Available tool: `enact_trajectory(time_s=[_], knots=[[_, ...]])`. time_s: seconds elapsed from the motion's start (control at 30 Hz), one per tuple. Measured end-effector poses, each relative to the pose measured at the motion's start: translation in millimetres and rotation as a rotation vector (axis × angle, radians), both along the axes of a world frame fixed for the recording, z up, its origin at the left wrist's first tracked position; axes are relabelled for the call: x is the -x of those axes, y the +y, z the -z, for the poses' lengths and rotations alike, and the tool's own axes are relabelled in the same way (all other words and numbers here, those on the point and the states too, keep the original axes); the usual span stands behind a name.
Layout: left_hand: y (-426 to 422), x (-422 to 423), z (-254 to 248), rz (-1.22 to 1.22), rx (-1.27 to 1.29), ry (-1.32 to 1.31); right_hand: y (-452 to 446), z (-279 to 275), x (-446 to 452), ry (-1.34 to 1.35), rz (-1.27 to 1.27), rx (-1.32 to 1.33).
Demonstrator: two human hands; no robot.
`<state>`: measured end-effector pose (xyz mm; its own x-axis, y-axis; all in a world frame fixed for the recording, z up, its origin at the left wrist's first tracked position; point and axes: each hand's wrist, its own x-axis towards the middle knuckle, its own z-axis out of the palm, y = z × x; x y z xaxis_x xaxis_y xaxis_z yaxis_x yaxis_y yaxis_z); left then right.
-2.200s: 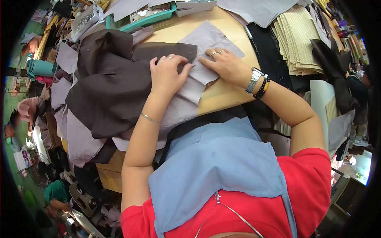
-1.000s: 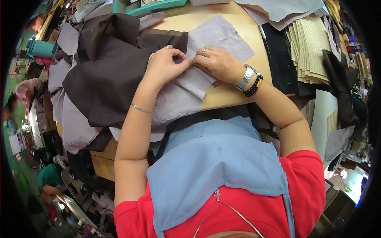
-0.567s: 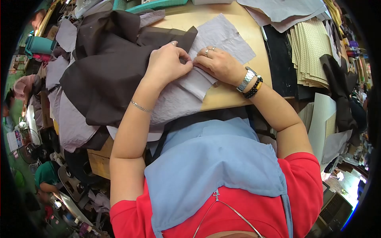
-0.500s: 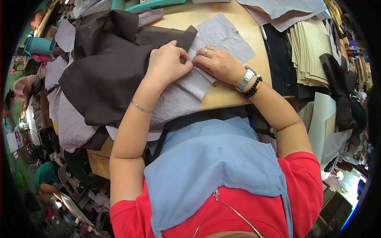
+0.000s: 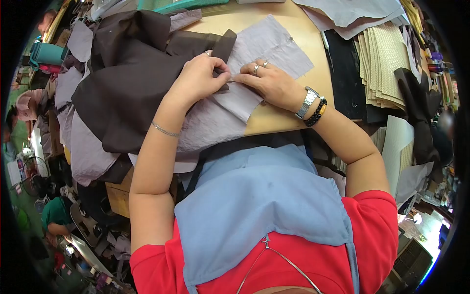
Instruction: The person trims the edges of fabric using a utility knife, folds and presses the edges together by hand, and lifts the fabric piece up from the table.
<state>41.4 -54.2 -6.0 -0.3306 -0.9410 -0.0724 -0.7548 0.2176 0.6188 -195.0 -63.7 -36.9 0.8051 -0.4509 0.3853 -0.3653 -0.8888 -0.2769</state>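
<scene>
Dark brown fabric (image 5: 132, 83) lies in loose folds over the left of the work surface, its right end beside my left hand. Under my hands spreads crinkled pale mauve fabric (image 5: 269, 41). My left hand (image 5: 203, 76) is pinched at the edge of the brown fabric, thumb and index finger together; what lies between the fingertips is too small to name. My right hand (image 5: 267, 83) meets it from the right, fingertips pinching at the mauve fabric near the brown edge, where a fold or seam runs.
A teal tray (image 5: 171, 4) stands at the back. On the right lie a black strip (image 5: 342, 73) and a stack of cream textured sheets (image 5: 382, 63). Mauve pieces (image 5: 90, 152) hang off the left side. Other people are at the far left, beyond a teal container (image 5: 46, 55).
Both hands have come together from their earlier spread. Lately my left hand has shifted slightly left, drawing the brown edge left, and my right fingertips have followed left.
</scene>
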Motion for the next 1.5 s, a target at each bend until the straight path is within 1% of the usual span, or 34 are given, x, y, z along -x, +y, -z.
enact_trajectory(time_s=[0.07,0.13,0.27,0.37,0.43,0.47,0.67,0.77,0.83,0.93,0.97,1.0,1.03,1.07,1.1,1.13,1.17,1.23,1.3,1.37,1.4,1.43,1.47,1.5], knots=[[2.2,-0.8,-4.7,-0.021,-0.043,0.052,1.9,-4.4,-3.5,-0.017,0.018,-0.059],[4.9,-3.9,-1.9,-0.023,-0.019,0.082,3.0,-9.7,-8.4,-0.034,0.038,-0.139],[12.6,-9.6,2.9,-0.015,0.008,0.156,2.3,-14.3,-16.5,-0.059,0.051,-0.116],[25.7,-9.8,2.5,0.006,0.116,0.203,0.8,-9.8,-18.8,-0.089,0.039,-0.138],[30.1,-10.9,12.6,-0.002,0.188,0.144,1.4,-6.2,-19.3,-0.114,0.035,-0.184],[31.5,-11.4,15.8,-0.005,0.226,0.114,2.0,-5.6,-19.7,-0.114,0.037,-0.185],[30.3,-10.6,16.1,-0.025,0.139,0.133,2.4,-5.5,-19.1,-0.113,0.038,-0.141],[31.1,-9.2,11.7,-0.022,0.144,0.139,4.6,-4.2,-17.3,-0.096,0.036,-0.091],[33.6,-10.5,19.9,-0.040,0.193,0.112,6.4,-7.4,-14.5,-0.076,0.032,-0.045],[35.6,-7.8,21.3,-0.069,0.289,0.043,-6.5,-32.5,21.5,-0.114,0.288,-0.189],[38.8,-5.3,21.2,-0.090,0.319,0.014,-20.4,-33.8,43.7,-0.180,0.440,-0.081],[40.8,-2.7,17.5,-0.103,0.328,-0.005,-33.2,-30.6,68.6,-0.122,0.746,-0.050],[38.4,-1.4,18.6,-0.076,0.350,0.019,-43.8,-23.6,105.0,-0.048,0.831,0.124],[35.3,-1.6,20.8,-0.065,0.381,0.041,-44.5,-22.3,127.3,0.001,0.962,0.113],[35.1,-4.2,23.2,-0.061,0.408,0.057,-44.9,-15.2,151.5,0.131,1.010,0.085],[37.4,-3.9,25.3,-0.092,0.412,-0.004,-42.3,-17.4,161.8,0.207,1.043,-0.071],[37.9,-3.2,25.4,-0.094,0.413,-0.014,-43.7,-9.3,170.9,0.170,1.023,-0.048],[38.1,-5.1,25.6,-0.093,0.406,-0.039,-41.7,-13.6,164.0,0.178,1.009,-0.025],[39.2,-5.4,26.4,-0.105,0.391,-0.040,-39.5,-21.1,149.7,-0.054,1.051,-0.218],[40.0,-4.6,28.4,-0.115,0.400,-0.039,-43.0,-4.3,136.5,-0.529,0.834,-0.365],[39.9,-4.9,27.8,-0.101,0.384,-0.051,-38.9,-2.7,119.2,-0.654,0.732,-0.449],[40.6,-5.8,27.5,-0.101,0.371,-0.052,-30.0,-7.8,88.3,-0.844,0.517,-0.592],[40.0,-5.8,26.9,-0.096,0.361,-0.051,-20.9,-14.9,61.8,-0.867,0.394,-0.698],[38.2,-5.2,26.0,-0.092,0.357,-0.049,-16.7,-13.7,38.9,-0.914,0.221,-0.807]])
